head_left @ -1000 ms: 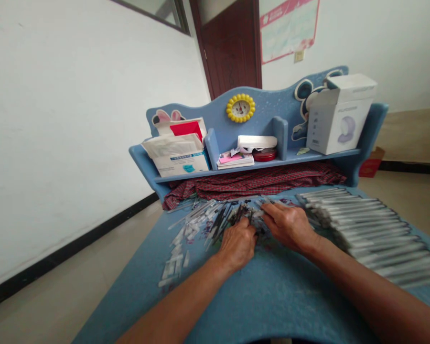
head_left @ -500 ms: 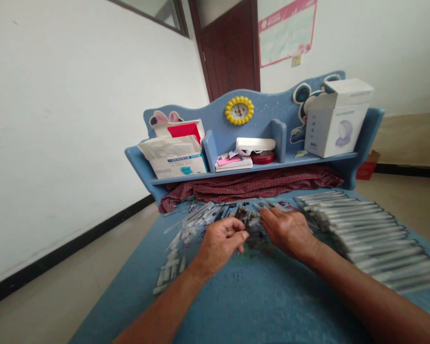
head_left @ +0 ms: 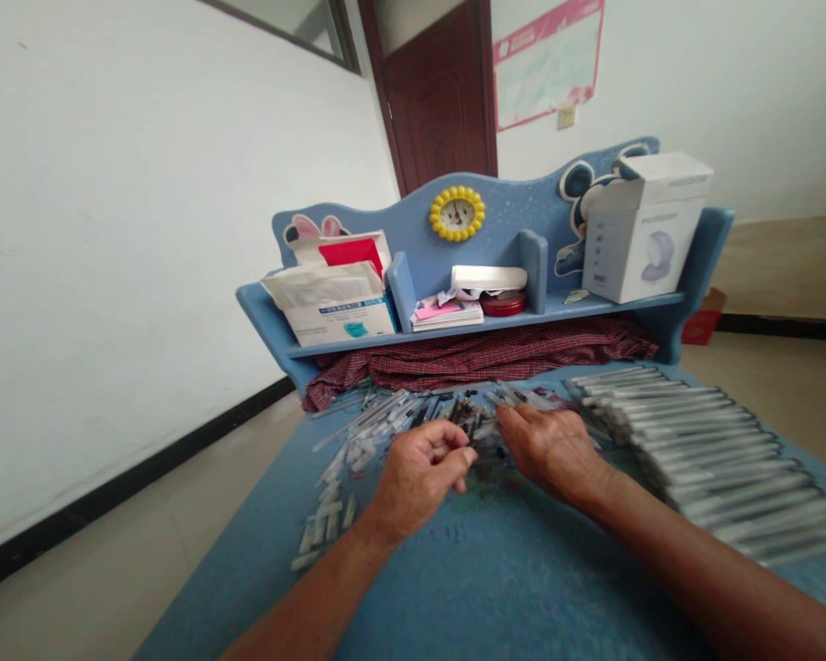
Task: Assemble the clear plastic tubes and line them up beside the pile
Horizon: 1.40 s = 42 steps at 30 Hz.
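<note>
My left hand (head_left: 423,477) is over the middle of the desk, thumb and fingers curled together in a pinch. A small dark piece seems to show at its fingertips, too blurred to name. Just right of it, my right hand (head_left: 551,448) points down with its fingers drawn together at the loose pen parts; its fingertips are partly hidden. Between and behind the hands lie dark slim pen parts (head_left: 460,410). Clear pen tubes (head_left: 385,413) spread out to the left, with short whitish pieces (head_left: 325,528) nearer me. Rows of pens (head_left: 716,450) are stacked on the right.
The blue desk (head_left: 509,588) carries a back shelf (head_left: 358,347) with a mask box (head_left: 348,317), a flower-shaped clock (head_left: 457,214), papers (head_left: 447,317) and a white carton (head_left: 643,239). A checked cloth (head_left: 468,356) lies bunched under the shelf.
Both hands stay almost in place, with only slight finger movement. The whole view has shifted a little to the left.
</note>
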Each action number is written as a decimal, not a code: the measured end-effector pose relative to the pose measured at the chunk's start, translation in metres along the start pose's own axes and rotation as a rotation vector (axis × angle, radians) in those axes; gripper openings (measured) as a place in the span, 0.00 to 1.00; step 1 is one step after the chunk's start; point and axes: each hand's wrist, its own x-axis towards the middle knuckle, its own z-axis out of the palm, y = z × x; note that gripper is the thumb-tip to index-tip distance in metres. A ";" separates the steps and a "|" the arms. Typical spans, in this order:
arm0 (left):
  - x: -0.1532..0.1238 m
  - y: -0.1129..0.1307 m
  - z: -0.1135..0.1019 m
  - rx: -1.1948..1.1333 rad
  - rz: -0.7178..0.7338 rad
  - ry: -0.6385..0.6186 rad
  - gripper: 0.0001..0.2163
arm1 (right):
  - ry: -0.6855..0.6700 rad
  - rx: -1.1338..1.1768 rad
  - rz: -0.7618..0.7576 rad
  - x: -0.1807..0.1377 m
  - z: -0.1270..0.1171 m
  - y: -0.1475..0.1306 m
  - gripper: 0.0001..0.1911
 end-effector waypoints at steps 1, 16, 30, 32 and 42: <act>0.000 0.000 0.000 -0.004 0.001 0.002 0.05 | -0.002 -0.005 0.003 0.000 0.000 0.000 0.10; 0.000 -0.002 0.000 0.079 0.003 -0.002 0.04 | -0.057 -0.049 -0.043 -0.001 0.000 -0.002 0.11; 0.002 -0.007 0.000 0.302 0.090 -0.003 0.03 | -0.123 -0.078 -0.105 -0.002 -0.004 -0.004 0.09; 0.001 -0.009 -0.001 0.415 0.192 0.040 0.04 | -0.138 -0.079 -0.108 -0.002 -0.005 -0.005 0.09; 0.001 -0.014 -0.003 0.693 0.505 0.086 0.03 | -0.188 -0.085 -0.109 0.000 -0.007 -0.007 0.09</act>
